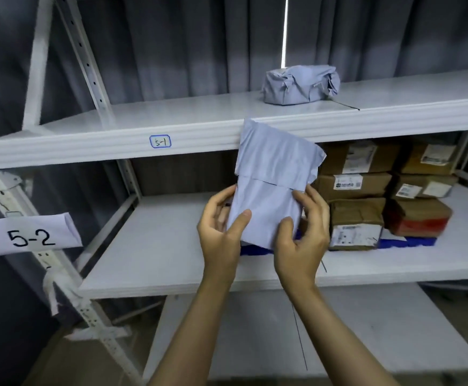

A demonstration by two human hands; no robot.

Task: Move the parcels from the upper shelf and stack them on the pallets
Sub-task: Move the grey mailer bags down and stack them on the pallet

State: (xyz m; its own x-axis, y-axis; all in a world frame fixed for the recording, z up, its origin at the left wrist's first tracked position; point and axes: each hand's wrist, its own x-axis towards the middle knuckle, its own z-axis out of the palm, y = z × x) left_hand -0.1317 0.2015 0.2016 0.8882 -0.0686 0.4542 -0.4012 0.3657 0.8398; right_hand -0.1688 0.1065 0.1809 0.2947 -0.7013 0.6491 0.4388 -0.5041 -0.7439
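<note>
Two grey parcels (pixel 301 84) (pixel 272 196), six cardboard boxes (pixel 355 224), two shelf labels (pixel 160 141) (pixel 29 235).

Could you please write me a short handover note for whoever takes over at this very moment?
Left hand and right hand both grip the flat grey parcel, in front of the edge of the upper shelf.
A wrapped grey parcel lies on the upper shelf.
Cardboard boxes sit on the shelf below.
Done: the flat parcel is off the shelf.
Left: stack it on the pallets, out of view here, then fetch the wrapped one.
</note>
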